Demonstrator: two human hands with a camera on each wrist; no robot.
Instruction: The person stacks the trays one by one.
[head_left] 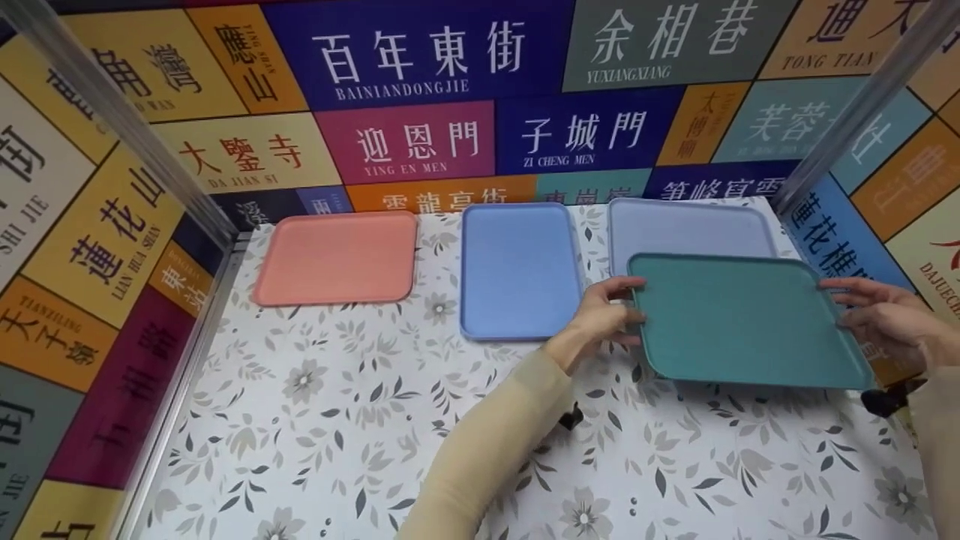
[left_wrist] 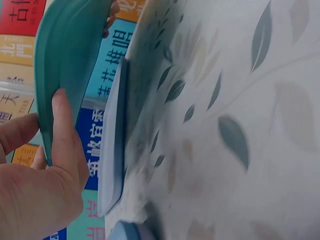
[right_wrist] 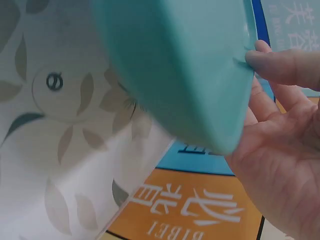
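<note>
A green rectangular tray point(head_left: 750, 322) is held above the table between both hands. My left hand point(head_left: 606, 311) grips its left edge, and in the left wrist view fingers point(left_wrist: 64, 125) lie on one face with others across the rim. On the opposite side my right hand point(head_left: 885, 311) pinches the right edge, its thumb point(right_wrist: 280, 65) at the rim in the right wrist view. Behind the green tray lies a pale lavender-blue tray point(head_left: 690, 225), its front part hidden by the green one. Left of my left hand a blue tray point(head_left: 519, 270) lies lengthwise.
A pink tray point(head_left: 339, 259) lies sideways at the back left. The floral-patterned table point(head_left: 360, 442) is bordered by a back panel point(head_left: 420, 142) and a left panel point(head_left: 90, 300) printed with coloured Chinese signs. Another printed panel point(head_left: 907, 187) stands on the right.
</note>
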